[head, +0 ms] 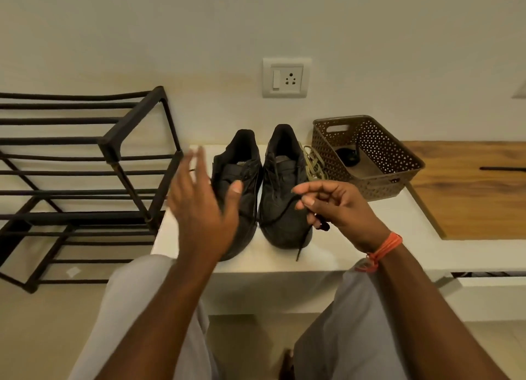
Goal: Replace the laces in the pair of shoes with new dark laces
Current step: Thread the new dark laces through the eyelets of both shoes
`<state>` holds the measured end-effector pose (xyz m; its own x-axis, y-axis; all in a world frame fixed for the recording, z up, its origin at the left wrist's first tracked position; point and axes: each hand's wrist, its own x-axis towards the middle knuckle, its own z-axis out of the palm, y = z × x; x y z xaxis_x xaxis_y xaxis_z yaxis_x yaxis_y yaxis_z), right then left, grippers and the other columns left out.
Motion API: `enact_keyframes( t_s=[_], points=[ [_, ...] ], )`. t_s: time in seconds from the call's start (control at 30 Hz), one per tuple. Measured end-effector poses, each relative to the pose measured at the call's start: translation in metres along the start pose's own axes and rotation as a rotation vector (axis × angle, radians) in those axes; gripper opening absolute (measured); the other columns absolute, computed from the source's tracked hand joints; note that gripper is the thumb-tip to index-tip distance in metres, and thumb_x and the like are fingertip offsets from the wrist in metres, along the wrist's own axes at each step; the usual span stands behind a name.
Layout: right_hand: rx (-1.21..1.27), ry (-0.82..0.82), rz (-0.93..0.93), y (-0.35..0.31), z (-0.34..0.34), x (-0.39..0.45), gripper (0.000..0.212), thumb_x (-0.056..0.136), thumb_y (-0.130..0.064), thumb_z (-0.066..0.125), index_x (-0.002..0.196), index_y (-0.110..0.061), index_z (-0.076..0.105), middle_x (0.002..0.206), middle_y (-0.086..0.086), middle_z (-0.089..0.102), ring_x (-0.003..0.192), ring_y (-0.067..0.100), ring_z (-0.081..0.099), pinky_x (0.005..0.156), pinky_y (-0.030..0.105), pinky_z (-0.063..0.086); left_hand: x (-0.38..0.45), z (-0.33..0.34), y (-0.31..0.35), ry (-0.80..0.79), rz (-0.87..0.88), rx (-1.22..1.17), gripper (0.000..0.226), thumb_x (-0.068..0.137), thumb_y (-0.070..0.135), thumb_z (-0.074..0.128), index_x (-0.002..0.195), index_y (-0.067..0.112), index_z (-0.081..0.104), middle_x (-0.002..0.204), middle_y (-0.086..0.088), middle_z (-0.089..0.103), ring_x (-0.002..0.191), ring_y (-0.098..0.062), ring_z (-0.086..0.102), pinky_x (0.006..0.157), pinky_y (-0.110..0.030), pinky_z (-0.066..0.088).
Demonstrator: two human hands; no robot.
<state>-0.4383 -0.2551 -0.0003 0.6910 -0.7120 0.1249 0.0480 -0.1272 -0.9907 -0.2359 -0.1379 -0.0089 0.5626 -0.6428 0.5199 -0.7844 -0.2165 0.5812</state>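
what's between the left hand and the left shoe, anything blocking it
Nothing visible blocks it. The open left hand hovers just in front of the left shoe, with only air between. The right hand pinches the dark lace over the right shoe.

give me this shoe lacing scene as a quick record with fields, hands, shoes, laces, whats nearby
left hand: raised, fingers spread, holding nothing
right hand: pinching dark lace
shoes: dark pair, left shoe, right shoe, side by side on white ledge
old laces: pale bundle beside right shoe
basket: brown, perforated, right of shoes
rack: black metal, left of shoes
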Motion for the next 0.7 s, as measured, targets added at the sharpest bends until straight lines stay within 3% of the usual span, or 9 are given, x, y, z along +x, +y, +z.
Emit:
enact_keyframes(
  t_s=[0.1,0.17,0.2,0.27,0.33,0.4,0.53,0.63,0.7],
  points=[
    [0.045,-0.034,-0.017,0.001,0.012,0.002,0.023,0.087,-0.004,0.062,0.109,-0.001,0.059,0.079,0.01,0.069,0.058,0.017,0.061,0.052,0.023,0.051,-0.018,0.02,0.018,-0.322,0.356,-0.07,0.053,0.096,0.052,0.037,0.14,0.024,0.043,0.137,0.002,0.053,0.131,-0.012,0.041,0.116,-0.039,0.018],
    [0.019,-0.012,-0.017,0.002,0.014,0.004,0.024,0.085,-0.004,0.065,0.107,-0.001,0.058,0.075,0.01,0.069,0.055,0.015,0.059,0.05,0.022,0.05,-0.02,0.027,0.02,-0.468,0.38,-0.162,0.04,0.096,0.052,0.038,0.116,0.026,0.06,0.095,0.009,0.067,0.094,-0.007,0.06,0.103,-0.04,0.039],
    [-0.009,0.007,-0.011,0.003,0.013,0.005,0.022,0.085,-0.004,0.066,0.106,0.0,0.058,0.073,0.009,0.069,0.053,0.013,0.059,0.049,0.02,0.048,-0.019,0.028,0.019,-0.459,0.342,-0.242,0.031,0.097,0.047,0.042,0.103,0.025,0.063,0.077,0.011,0.064,0.076,-0.004,0.059,0.087,-0.036,0.048],
    [-0.068,0.038,-0.012,0.003,0.008,0.004,0.017,0.086,-0.002,0.066,0.102,0.003,0.062,0.07,0.006,0.069,0.053,0.006,0.06,0.049,0.016,0.046,-0.009,0.024,0.016,-0.291,0.173,-0.39,0.02,0.099,0.036,0.048,0.092,0.025,0.063,0.068,0.013,0.057,0.065,-0.003,0.056,0.065,-0.02,0.049],
    [-0.091,0.049,-0.007,0.002,0.002,0.002,0.013,0.088,-0.002,0.064,0.1,0.002,0.067,0.069,0.006,0.067,0.053,0.002,0.058,0.051,0.013,0.043,0.002,0.012,0.01,-0.065,-0.089,-0.514,0.017,0.1,0.03,0.047,0.092,0.025,0.062,0.072,0.013,0.056,0.065,-0.002,0.055,0.06,-0.013,0.047],
    [-0.092,0.071,0.009,0.002,-0.003,-0.001,0.015,0.09,-0.006,0.062,0.102,0.0,0.069,0.068,0.008,0.064,0.045,0.001,0.046,0.045,0.012,0.035,0.009,0.001,0.001,0.09,-0.334,-0.623,0.021,0.1,0.031,0.046,0.096,0.02,0.062,0.073,0.007,0.053,0.061,-0.003,0.052,0.058,-0.017,0.05],
    [-0.126,0.135,0.043,0.001,-0.01,-0.002,0.015,0.09,-0.011,0.063,0.097,0.0,0.071,0.066,0.01,0.063,0.043,0.001,0.041,0.043,0.012,0.032,0.014,-0.008,-0.006,0.135,-0.425,-0.639,0.029,0.099,0.033,0.048,0.103,0.01,0.066,0.06,0.008,0.045,0.056,-0.007,0.052,0.06,-0.036,0.051],
    [-0.2,0.225,0.086,0.001,-0.014,-0.004,0.021,0.087,-0.02,0.069,0.08,0.001,0.07,0.058,0.006,0.06,0.043,0.002,0.044,0.047,0.011,0.037,0.013,-0.011,0.0,0.139,-0.428,-0.646,0.028,0.098,0.033,0.051,0.101,0.011,0.069,0.068,-0.012,0.047,0.078,-0.044,0.054,0.081,-0.061,0.049],
    [-0.296,0.268,0.147,0.002,-0.02,-0.005,0.037,0.083,-0.032,0.071,0.067,0.0,0.064,0.053,0.006,0.056,0.043,0.005,0.043,0.048,0.01,0.038,0.013,-0.014,0.001,0.115,-0.427,-0.613,0.029,0.097,0.033,0.053,0.099,0.01,0.07,0.06,-0.001,0.048,0.065,-0.032,0.053,0.086,-0.058,0.049]
  ],
)
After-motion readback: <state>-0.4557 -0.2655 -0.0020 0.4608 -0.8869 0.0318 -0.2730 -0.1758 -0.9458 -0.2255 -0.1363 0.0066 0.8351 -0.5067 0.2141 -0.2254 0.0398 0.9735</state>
